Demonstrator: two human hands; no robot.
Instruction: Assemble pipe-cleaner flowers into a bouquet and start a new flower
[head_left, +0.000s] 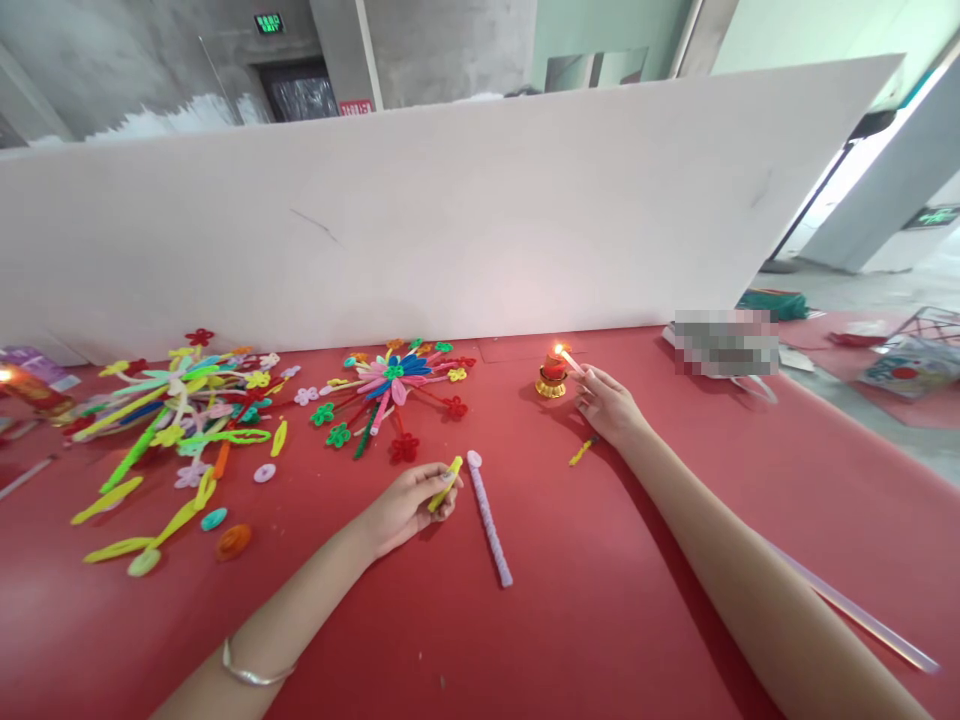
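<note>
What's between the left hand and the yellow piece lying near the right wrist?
In the head view, a lilac twisted stick separates the left hand from that yellow piece.

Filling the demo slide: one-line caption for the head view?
Right hand holds a pale stick at a lit red candle; left hand holds a yellow piece.

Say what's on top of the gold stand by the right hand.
A red candle sits on the gold stand; a flame shows above, by the tip of the pale stick in the right hand. The candle's underside is covered.
</note>
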